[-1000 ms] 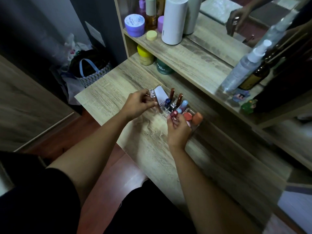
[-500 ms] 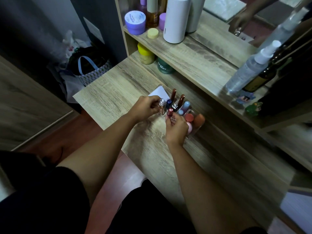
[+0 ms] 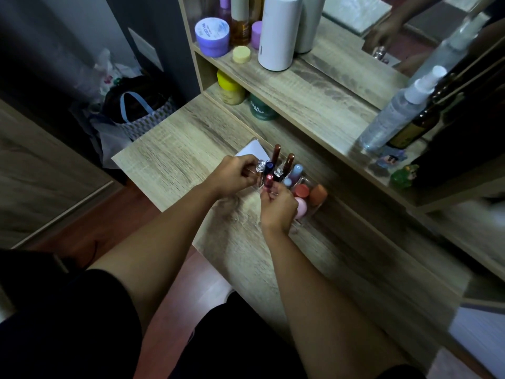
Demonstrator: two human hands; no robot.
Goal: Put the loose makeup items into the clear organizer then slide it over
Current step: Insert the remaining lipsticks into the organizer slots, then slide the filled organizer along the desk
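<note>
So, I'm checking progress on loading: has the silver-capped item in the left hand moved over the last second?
Yes. The left hand carried the silver-capped item rightward, from the white card's left edge to right beside the blue-capped tube.

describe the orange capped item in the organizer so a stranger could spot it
On the wooden desk, below the shelf, stands the clear organizer of upright makeup. The orange-capped item is at its far right end, beside a red cap and pink cap; it alone is orange.
</note>
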